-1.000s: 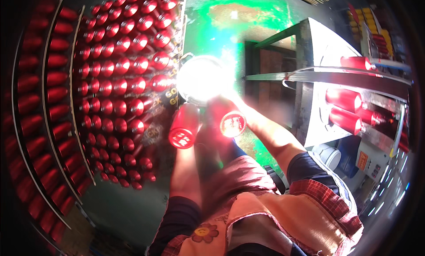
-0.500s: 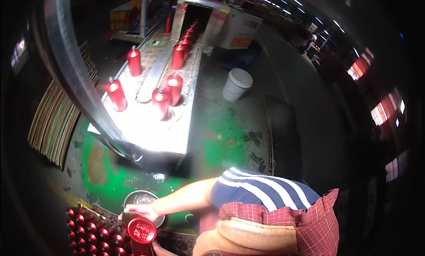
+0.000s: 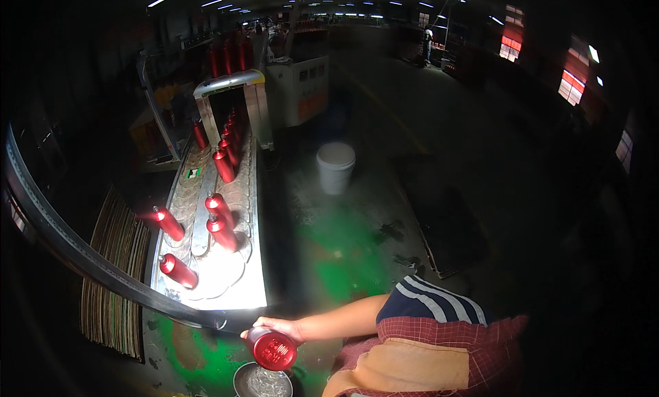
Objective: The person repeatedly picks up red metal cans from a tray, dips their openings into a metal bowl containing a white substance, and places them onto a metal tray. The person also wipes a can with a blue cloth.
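My right hand [image 3: 283,326] is closed round a red metal bottle [image 3: 274,351], its round base turned toward me. The hand's fingers wrap over the far side, so the bottle's neck is hidden. Just below the bottle stands a round metal basin [image 3: 235,382] with something shiny and wet-looking in it; whether they touch I cannot tell. Beyond the hand, the brightly lit end of a conveyor [image 3: 247,290] carries several red bottles, among them a nearby leaning one [image 3: 177,271] and another pair around a standing bottle [image 3: 222,233]. My left hand is out of view.
A curved metal bar [image 3: 89,256] sweeps across the left side, in front of stacked cardboard sheets [image 3: 113,294]. A white lidded bucket [image 3: 336,169] stands right of the conveyor. Farther back, bottles pass through a metal arch [image 3: 230,83]. A distant person [image 3: 428,45] stands at the back.
My view has tilted up. My right hand has carried the bottle away from the packed red bottles at lower left, toward the conveyor. Those packed bottles and my other hand have left the view.
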The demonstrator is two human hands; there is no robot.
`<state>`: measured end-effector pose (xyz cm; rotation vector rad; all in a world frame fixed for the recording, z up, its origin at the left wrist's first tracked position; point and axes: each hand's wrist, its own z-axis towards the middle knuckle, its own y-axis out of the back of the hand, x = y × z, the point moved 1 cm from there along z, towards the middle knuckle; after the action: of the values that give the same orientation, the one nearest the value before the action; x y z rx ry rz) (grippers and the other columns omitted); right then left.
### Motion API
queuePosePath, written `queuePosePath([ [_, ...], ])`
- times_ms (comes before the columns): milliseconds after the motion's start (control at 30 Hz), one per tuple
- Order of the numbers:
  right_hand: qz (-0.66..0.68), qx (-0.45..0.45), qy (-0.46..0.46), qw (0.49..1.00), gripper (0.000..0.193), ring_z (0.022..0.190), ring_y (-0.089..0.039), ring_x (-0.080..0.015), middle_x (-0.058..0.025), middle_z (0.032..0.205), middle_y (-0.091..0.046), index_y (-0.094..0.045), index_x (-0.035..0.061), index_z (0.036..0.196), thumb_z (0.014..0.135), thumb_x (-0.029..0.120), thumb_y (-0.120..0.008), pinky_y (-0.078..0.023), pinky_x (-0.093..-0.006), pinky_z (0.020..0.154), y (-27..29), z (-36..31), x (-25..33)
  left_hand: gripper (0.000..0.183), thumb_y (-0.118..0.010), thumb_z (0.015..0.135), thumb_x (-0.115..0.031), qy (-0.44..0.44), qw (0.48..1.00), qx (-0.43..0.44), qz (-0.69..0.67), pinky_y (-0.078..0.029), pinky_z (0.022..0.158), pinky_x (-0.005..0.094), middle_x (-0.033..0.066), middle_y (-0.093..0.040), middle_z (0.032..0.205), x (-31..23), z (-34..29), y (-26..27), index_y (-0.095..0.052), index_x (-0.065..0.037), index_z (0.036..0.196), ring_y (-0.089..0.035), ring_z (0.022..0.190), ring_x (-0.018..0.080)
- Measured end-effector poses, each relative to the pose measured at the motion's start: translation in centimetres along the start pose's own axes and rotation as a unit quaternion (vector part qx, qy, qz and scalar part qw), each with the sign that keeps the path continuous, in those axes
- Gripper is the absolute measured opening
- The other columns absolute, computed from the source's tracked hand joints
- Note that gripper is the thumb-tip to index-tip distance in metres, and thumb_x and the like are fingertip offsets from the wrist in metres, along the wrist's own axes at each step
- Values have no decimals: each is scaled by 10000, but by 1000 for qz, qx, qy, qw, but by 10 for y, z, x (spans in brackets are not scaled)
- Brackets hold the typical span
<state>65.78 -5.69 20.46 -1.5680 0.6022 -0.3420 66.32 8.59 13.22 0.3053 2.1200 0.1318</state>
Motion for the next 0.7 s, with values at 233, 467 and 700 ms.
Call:
queuePosePath([
  [233,-15,-218,150,964,393,1102,-615,-206,-63,1167,-645,-595,119,1167,999,379,-352,-485,-416,992,66,-176,150,440,-519,958,-363,29,999,36,15,-535,841,484,220,-588,1176,-53,72,-92,-549,-57,1273,-614,1015,384],
  [467,-530,-217,379,727,330,997,-630,-259,-96,1062,-643,-575,58,1155,871,179,-689,-477,-441,900,132,-257,266,455,-520,957,-376,49,998,41,15,-538,841,492,232,-593,1174,-96,138,-189,-547,-58,1280,-622,1009,388],
  [700,-579,-335,396,629,321,966,-646,-317,-143,1044,-662,-638,62,1094,805,167,-730,-521,-377,853,113,-304,318,470,-521,955,-390,40,996,85,0,-541,841,500,244,-598,1172,-142,187,-260,-545,-58,1286,-629,1002,393],
])
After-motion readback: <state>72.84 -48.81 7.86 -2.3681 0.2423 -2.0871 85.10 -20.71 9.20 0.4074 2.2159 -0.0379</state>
